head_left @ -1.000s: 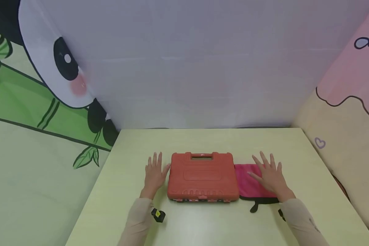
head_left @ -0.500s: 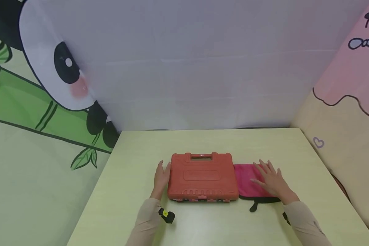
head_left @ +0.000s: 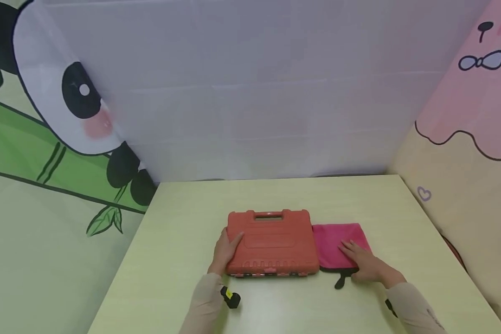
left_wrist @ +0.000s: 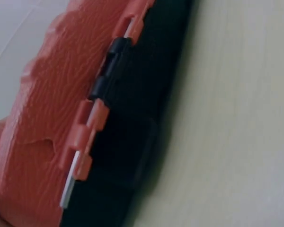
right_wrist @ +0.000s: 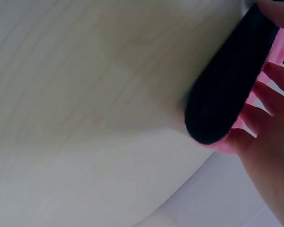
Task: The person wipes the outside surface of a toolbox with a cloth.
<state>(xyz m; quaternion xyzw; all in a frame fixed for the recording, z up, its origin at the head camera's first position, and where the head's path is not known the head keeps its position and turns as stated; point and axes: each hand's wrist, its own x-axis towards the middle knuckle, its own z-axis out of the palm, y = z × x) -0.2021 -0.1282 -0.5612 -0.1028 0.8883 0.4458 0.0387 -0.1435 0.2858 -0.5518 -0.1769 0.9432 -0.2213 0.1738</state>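
A red plastic case point(head_left: 271, 239) lies flat on the table, its handle side facing away. My left hand point(head_left: 224, 253) grips its left side, thumb over the top and fingers along the edge. In the left wrist view the case's latch side point(left_wrist: 38, 123) fills the left, with a dark lower half. A pink pouch point(head_left: 334, 241) with a black near edge lies against the case's right side. Across its near right part lies my right hand point(head_left: 367, 264), fingers extended on the cloth; in the right wrist view that hand point(right_wrist: 274, 123) has its thumb by the black edge point(right_wrist: 222, 90).
The pale table point(head_left: 275, 311) stretches around both items. A light cloth backdrop point(head_left: 250, 116) stands behind it, with cartoon-printed cloth on the left and right sides. A small black device point(head_left: 231, 298) sits at the left wrist.
My left hand has moved right and taken hold of the case's side. My right hand has come down onto the pouch, nearer its front edge. The head view has shifted slightly.
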